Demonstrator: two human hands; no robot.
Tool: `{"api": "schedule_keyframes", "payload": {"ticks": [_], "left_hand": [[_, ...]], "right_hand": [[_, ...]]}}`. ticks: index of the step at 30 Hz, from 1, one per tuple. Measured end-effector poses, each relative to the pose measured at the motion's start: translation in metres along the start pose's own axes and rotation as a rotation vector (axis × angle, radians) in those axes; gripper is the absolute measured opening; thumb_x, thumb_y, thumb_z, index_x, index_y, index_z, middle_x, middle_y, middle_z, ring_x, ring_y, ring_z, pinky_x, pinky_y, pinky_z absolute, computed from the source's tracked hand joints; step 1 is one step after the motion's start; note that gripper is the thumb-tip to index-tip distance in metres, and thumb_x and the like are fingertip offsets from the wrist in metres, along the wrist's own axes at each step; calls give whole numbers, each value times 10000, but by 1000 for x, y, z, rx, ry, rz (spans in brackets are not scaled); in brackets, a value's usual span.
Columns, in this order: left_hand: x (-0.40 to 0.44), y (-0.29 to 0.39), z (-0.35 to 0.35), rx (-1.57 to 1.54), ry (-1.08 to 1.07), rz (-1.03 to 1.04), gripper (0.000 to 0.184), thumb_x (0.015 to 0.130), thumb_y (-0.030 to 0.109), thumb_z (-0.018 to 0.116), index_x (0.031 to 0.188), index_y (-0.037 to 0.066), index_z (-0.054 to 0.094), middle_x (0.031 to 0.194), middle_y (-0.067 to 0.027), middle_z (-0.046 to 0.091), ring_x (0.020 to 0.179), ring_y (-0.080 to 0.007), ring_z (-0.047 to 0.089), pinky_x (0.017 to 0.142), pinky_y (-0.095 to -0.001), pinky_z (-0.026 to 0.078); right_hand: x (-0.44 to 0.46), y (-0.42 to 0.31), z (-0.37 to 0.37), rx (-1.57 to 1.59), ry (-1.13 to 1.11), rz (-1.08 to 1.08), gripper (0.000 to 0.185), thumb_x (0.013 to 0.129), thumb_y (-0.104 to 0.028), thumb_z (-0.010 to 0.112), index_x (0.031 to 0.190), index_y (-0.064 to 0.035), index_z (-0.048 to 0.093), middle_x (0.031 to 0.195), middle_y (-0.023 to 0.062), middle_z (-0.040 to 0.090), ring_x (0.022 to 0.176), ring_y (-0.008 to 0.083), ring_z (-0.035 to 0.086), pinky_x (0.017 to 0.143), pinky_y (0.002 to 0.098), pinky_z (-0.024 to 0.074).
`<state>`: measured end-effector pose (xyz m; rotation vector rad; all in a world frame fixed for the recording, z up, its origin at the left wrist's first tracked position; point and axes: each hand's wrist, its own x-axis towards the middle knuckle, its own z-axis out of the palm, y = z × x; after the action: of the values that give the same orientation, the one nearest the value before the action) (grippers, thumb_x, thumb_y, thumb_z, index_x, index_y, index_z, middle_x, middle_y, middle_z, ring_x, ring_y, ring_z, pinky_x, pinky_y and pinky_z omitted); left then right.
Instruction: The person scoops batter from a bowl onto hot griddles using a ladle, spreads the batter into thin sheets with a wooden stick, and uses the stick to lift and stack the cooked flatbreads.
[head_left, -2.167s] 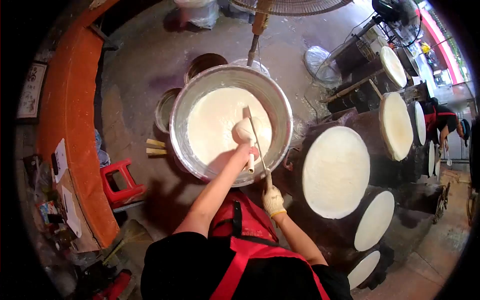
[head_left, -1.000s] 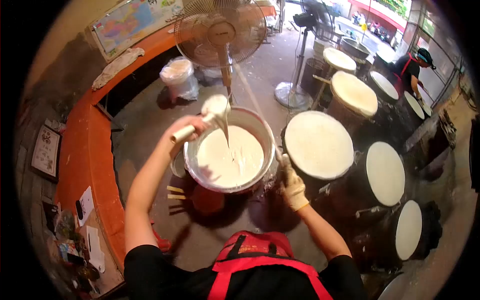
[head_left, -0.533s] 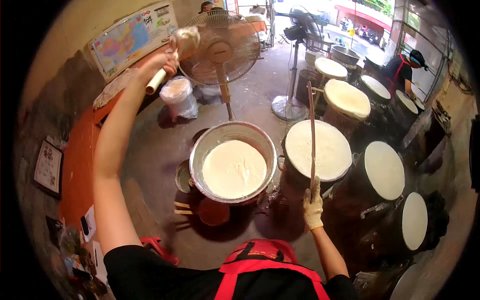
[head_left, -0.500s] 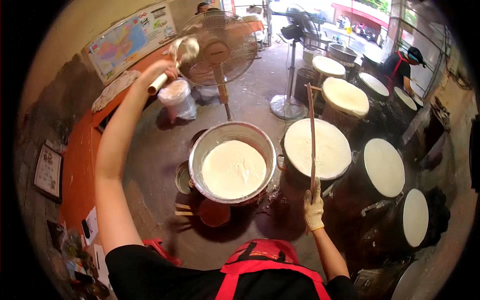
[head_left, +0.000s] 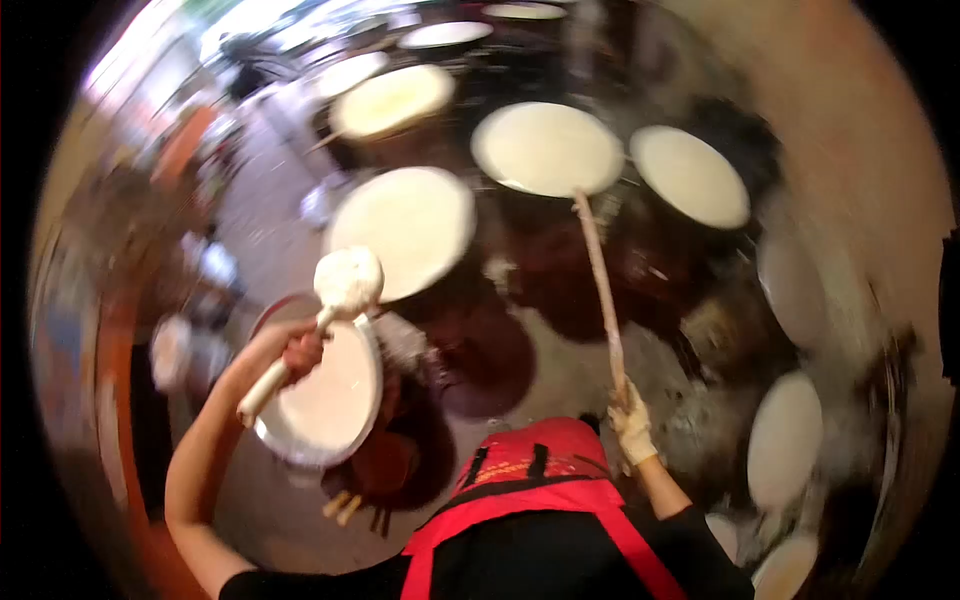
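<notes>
My bare left hand (head_left: 300, 352) is closed round the handle of a ladle (head_left: 349, 280), whose bowl looks coated or filled with pale batter. The ladle hangs above the rim of a large metal pot (head_left: 318, 456), partly hiding it. Inside the pot lies smooth cream-coloured batter (head_left: 335, 395). In a knitted glove, my right hand (head_left: 630, 425) grips the lower end of a long thin wooden stick (head_left: 602, 285). The stick points forward, its far tip at the near edge of a round griddle (head_left: 546, 150) covered with a pale layer.
Several more round griddles with pale surfaces stand around, including a near one (head_left: 405, 230), one at right (head_left: 690, 176) and one further right (head_left: 785, 440). Short wooden handles (head_left: 342, 507) stick out below the pot. A wrapped bucket (head_left: 180, 352) stands left.
My view has swung to the right, so the pot now appears lower left. The ladle has come down from beside the fan to above the pot's edge. The stick stays in my right hand.
</notes>
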<state>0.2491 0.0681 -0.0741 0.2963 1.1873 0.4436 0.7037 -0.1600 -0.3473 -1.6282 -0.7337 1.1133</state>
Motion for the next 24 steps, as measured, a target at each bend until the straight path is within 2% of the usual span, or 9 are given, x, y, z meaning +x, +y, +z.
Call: {"api": "schedule_keyframes", "payload": {"ticks": [3,5,7,8,11,15,19,20,24], "left_hand": [[56,-12,107,31,-150,-354,208,951,176,408,1036,-13,418,628,26,369,442,-16,314,325,-139,271],[82,-29,201,104,-309,-523,281,942,159,407,1127,-53,406,608,39,357,419,-19,338,306,-148,312],[115,-47,301,221,-382,-668,305,932,174,397,1174,-10,407,601,42,388,415,-23,384,309,-150,326],[115,-60,356,320,-441,-628,312,926,178,391,1176,-7,409,602,44,409,403,-31,396,310,-157,342],[164,-102,494,426,-679,-691,229,904,146,411,1043,-36,409,658,14,365,493,-41,364,367,-153,311],[184,-171,664,1227,-793,280,88,840,76,499,892,16,461,667,-27,430,508,-91,413,423,-221,382],[241,-221,772,1548,-1076,1349,386,741,64,562,1112,-25,507,778,-192,590,701,-324,604,632,-369,492],[241,-233,788,1628,-1066,1342,410,748,27,610,1146,4,517,856,-188,635,744,-239,612,695,-342,485],[257,-270,812,1638,-1067,1307,397,721,23,614,1111,16,540,702,-127,587,630,-215,574,603,-335,457]], "right_hand": [[-43,40,-49,-403,292,-195,471,840,44,457,1306,24,396,856,40,558,732,100,508,618,215,449],[-67,48,-69,-166,484,-208,396,888,-26,489,1276,22,427,803,44,525,715,85,481,592,191,420],[-66,63,-93,730,599,-30,361,926,-180,508,1233,4,462,759,29,517,635,76,478,531,172,390],[-84,26,-109,153,596,-53,408,944,-348,474,1177,-14,493,694,6,516,504,62,440,434,172,339],[-88,-14,-162,450,708,-98,381,929,-344,513,1111,-14,566,665,-4,576,449,51,451,402,203,358],[-58,-27,-259,137,739,-395,437,899,-261,538,1247,-6,471,793,57,643,450,73,487,359,203,376],[-41,-102,-351,-728,949,-308,439,916,-197,505,1318,-38,428,998,151,613,827,287,602,720,346,478],[-29,-102,-367,-832,1070,-295,517,857,-155,560,1350,-204,415,872,170,610,638,273,599,534,354,496],[-3,-81,-399,-175,1183,-339,424,885,-142,539,1303,-180,480,916,107,620,620,213,579,541,300,494]]}}
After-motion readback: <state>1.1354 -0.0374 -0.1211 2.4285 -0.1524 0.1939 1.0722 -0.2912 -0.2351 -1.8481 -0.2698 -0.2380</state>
